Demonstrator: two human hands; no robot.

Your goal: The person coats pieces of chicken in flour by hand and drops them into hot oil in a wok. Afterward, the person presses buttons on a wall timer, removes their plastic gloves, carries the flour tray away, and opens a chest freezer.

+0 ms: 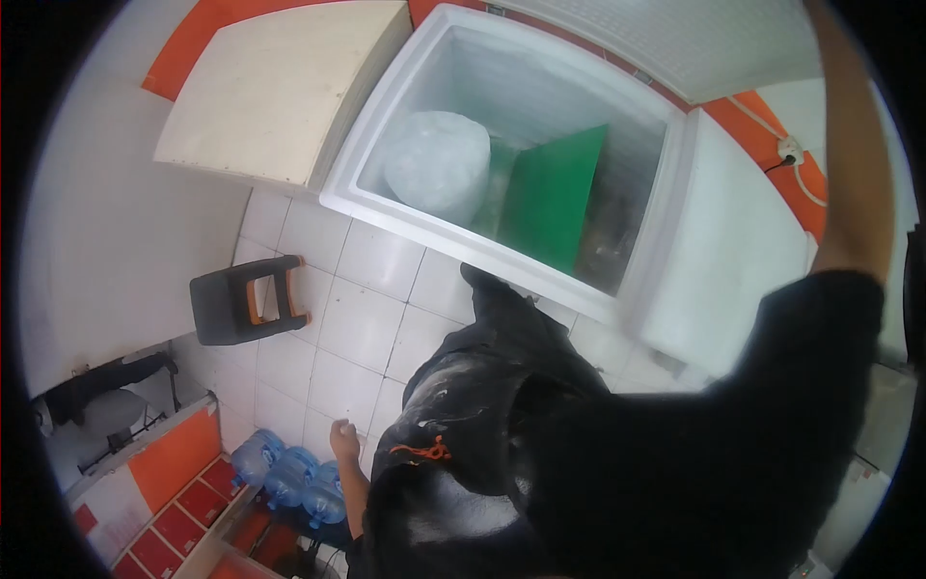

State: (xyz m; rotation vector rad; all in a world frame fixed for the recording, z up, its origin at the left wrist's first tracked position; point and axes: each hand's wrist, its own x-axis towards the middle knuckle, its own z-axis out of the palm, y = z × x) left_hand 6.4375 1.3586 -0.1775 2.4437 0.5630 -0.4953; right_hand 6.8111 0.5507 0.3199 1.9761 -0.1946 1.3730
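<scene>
My left hand (344, 439) hangs low at my side over the tiled floor, its fingers curled in, and I see nothing in it. My right arm (858, 164) reaches up along the right edge toward the raised white freezer lid (656, 39). The right hand itself is beyond the top of the view. In front of me stands an open chest freezer (444, 230) with frosted inner walls. A large whitish bag of what looks like ice (437, 159) sits in its left part. A green panel (553, 198) stands tilted across the middle of the freezer.
A cream cabinet (280, 92) adjoins the freezer's left side. On the tiles (362, 314) lies a black stool with orange parts (241, 301). Several blue water jugs (289, 476) stand at lower left beside red boxes (178, 528). A plug and cable (791, 150) hang on the right wall.
</scene>
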